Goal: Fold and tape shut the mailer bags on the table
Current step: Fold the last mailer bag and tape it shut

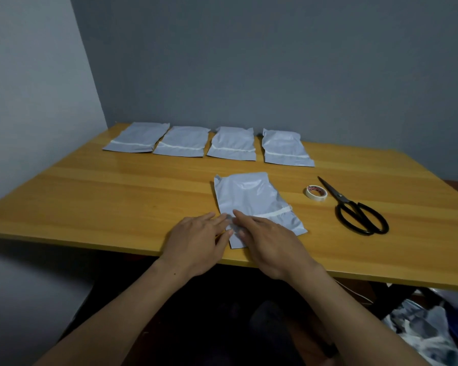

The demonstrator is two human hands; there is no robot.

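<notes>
Ahead, grey walls (249, 62) corner our wooden tabletop (117, 196). Four grey mailer bags (181, 141) line its far edge; a fifth mailer (251, 199) lies near us, our left hand (196, 241) and right hand (267, 244) flat on its flap, fingers spread, gripping nothing. Scissors (354, 210) and tape roll (316, 193) sit rightward.

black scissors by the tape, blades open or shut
Shut. The black metal scissors lie flat on the wooden table, their blades meeting in a single point, beside the white tape roll.

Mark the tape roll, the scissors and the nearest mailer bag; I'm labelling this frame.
tape roll (316, 193), head view, on its near outer wall.
scissors (344, 200), head view, at the pivot.
nearest mailer bag (250, 196), head view, on its bare middle.
</notes>
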